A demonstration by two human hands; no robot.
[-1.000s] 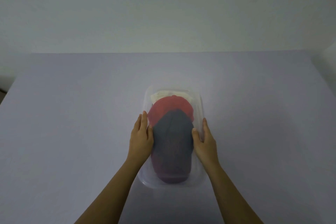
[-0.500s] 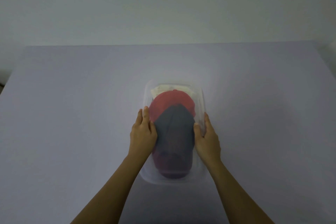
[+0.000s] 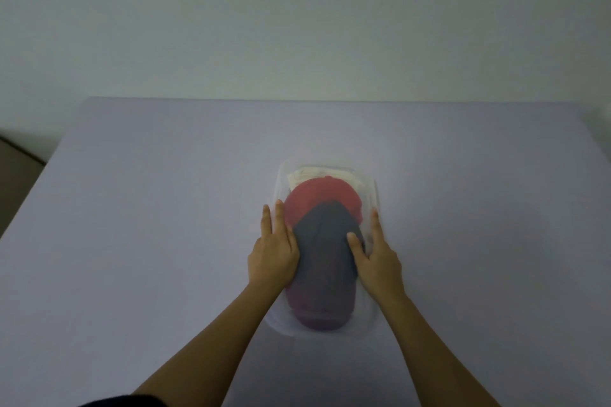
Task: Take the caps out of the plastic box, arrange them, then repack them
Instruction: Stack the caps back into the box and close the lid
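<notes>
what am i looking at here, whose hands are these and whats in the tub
No machine here: a person works bare-handed, filmed by one camera worn on their head, looking down. The left hand and right hand are the wearer's own. On the pale table stands a clear plastic box holding stacked caps: grey cap on top, red cap beneath, cream cap at the far end. Both hands lie straight-fingered along the box's sides, right thumb on the grey cap. Nothing looks gripped.
</notes>
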